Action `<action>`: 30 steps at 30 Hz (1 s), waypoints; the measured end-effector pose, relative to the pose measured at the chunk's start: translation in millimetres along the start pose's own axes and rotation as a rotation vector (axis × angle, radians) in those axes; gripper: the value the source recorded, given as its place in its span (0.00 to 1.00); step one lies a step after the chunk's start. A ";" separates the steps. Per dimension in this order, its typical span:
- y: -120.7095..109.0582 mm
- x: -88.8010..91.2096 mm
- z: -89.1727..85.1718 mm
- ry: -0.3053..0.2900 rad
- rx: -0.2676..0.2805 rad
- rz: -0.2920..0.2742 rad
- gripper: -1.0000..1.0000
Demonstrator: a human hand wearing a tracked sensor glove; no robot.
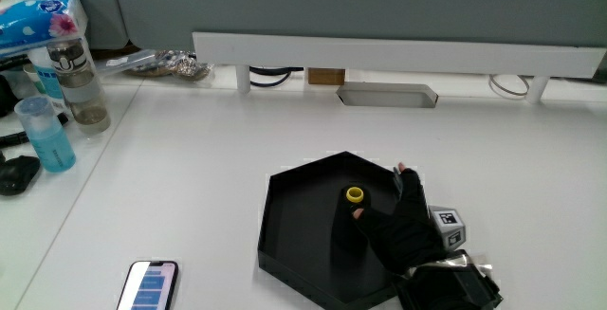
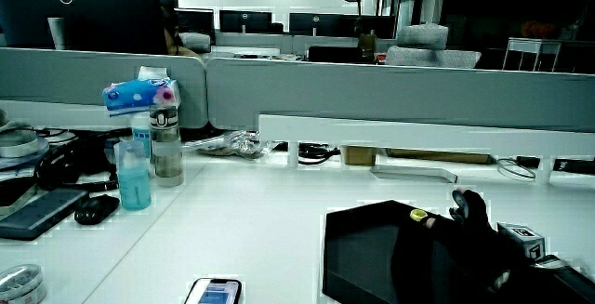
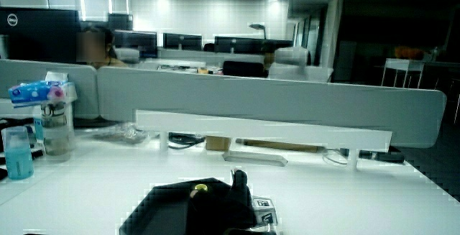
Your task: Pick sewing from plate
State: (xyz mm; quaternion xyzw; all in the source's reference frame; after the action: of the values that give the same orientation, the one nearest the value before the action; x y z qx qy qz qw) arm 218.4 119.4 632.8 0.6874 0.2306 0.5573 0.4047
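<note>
A black hexagonal plate [image 1: 285, 225] lies on the white table near the person's edge; both side views show it too [image 2: 363, 248] [image 3: 162, 203]. In it stands the sewing spool [image 1: 353, 220], a dark cone of thread with a yellow top [image 2: 418, 215] [image 3: 200, 188]. The black-gloved hand [image 1: 403, 225] rests in the plate right beside the spool, with the patterned cube [image 1: 449, 227] on its back. Its thumb lies against the spool's side and one finger [image 1: 406, 175] points away from it, raised in both side views [image 2: 462, 200] [image 3: 239, 179]. The fingers are spread and nothing is lifted.
A phone [image 1: 150, 286] lies at the table's near edge beside the plate. Farther from the person are a blue bottle [image 1: 47, 135], a clear bottle [image 1: 81, 87], a tissue pack [image 1: 33, 16] and a black mouse [image 1: 14, 173]. A white shelf [image 1: 398, 59] and a grey tray [image 1: 387, 95] stand by the partition.
</note>
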 end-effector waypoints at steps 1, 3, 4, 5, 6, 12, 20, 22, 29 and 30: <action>-6.1 -8.6 -4.6 -0.003 0.004 0.011 0.50; -2.3 -5.4 -8.3 -0.035 -0.006 -0.005 0.50; -1.4 -6.0 -9.7 -0.044 0.007 -0.001 0.50; -0.5 -6.5 -11.1 -0.052 0.020 0.004 0.52; -0.1 -8.7 -12.6 -0.075 0.019 0.001 0.55; 3.4 -13.4 -14.6 -0.124 0.049 -0.040 0.69; 0.6 -20.7 -23.2 -0.147 0.097 -0.046 0.88; 0.4 -23.5 -22.5 -0.174 0.114 -0.033 0.93; -1.3 -23.0 -20.7 -0.199 0.168 0.001 1.00; 1.3 -17.4 -18.2 -0.203 0.168 -0.004 1.00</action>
State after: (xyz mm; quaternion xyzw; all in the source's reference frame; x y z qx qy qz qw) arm 196.2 110.8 624.6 0.7713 0.2358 0.4626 0.3681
